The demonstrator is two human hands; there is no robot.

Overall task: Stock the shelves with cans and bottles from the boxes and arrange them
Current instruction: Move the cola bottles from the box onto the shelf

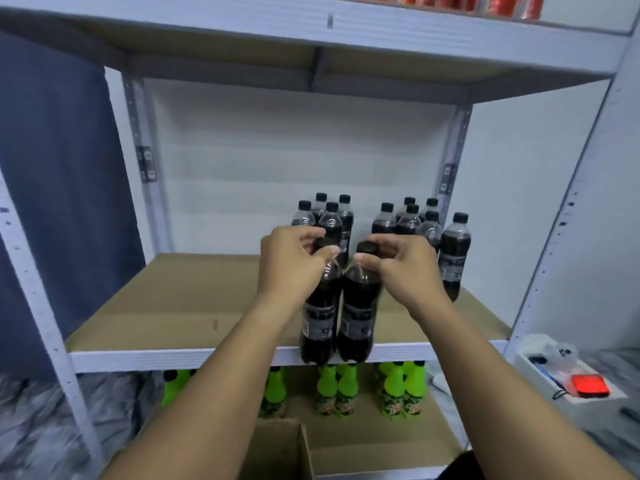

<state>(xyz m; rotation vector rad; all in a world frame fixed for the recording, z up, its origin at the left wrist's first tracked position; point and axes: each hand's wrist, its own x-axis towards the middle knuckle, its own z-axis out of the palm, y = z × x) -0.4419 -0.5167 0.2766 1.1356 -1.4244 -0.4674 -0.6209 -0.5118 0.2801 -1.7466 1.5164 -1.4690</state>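
Note:
My left hand (294, 261) grips the cap and neck of a dark cola bottle (320, 323). My right hand (401, 265) grips the neck of a second dark cola bottle (358, 320) right beside it. Both bottles hang upright, side by side, at the front edge of the middle shelf (194, 299). Behind my hands, several more dark cola bottles (408, 220) stand in groups at the back right of that shelf. One dark cola bottle (455, 254) stands alone further right.
Green bottles (394, 386) stand on the lower shelf. An open cardboard box (277, 448) sits below my arms. Red cans (467, 3) line the top shelf. A white tray with a red object (588, 384) lies on the floor to the right. White shelf posts (41, 306) flank the bay.

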